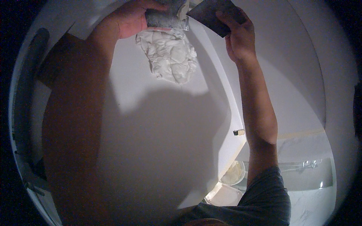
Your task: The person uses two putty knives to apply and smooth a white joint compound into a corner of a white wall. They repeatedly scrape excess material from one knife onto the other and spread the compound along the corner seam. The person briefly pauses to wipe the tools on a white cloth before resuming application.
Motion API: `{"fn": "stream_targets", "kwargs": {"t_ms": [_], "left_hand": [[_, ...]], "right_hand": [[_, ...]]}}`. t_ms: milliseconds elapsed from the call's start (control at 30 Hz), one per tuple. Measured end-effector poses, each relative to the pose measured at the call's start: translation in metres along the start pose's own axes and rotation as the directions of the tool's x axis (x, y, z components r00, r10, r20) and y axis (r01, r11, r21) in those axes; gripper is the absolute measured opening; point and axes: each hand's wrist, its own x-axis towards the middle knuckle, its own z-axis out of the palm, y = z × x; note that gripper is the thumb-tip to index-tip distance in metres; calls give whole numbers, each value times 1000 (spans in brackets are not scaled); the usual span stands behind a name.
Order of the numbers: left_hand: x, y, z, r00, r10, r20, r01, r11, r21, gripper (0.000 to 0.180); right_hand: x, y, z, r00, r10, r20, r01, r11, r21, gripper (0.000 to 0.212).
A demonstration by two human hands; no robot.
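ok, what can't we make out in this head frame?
- Left hand: fingertips cut off by the top edge, head view.
- Grey board it holds: top cut off.
- Dark flat tool in right hand: upper part cut off by the top edge.
- Small object on the wall edge: too small to identify.
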Motion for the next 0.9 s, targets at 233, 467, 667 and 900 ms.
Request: {"fn": "stream_targets", "kwargs": {"t_ms": [233, 467, 667, 900], "left_hand": [[-5, 8, 17, 997, -1, -80, 6, 998, 66, 49], [-3, 8, 1, 995, 27, -100, -26, 1000, 11, 50], [-14, 24, 18, 967, 27, -254, -9, 998, 70, 46], [1, 0, 6, 970, 118, -212, -100, 990, 96, 42]], "right_hand": [[2, 6, -1, 998, -54, 42, 57, 996, -66, 41], [20, 16, -28, 994, -108, -22, 100, 965, -241, 40], [73, 85, -51, 937, -284, -205, 218, 931, -294, 39], [86, 128, -46, 838, -420, -349, 121, 765, -632, 37]]}}
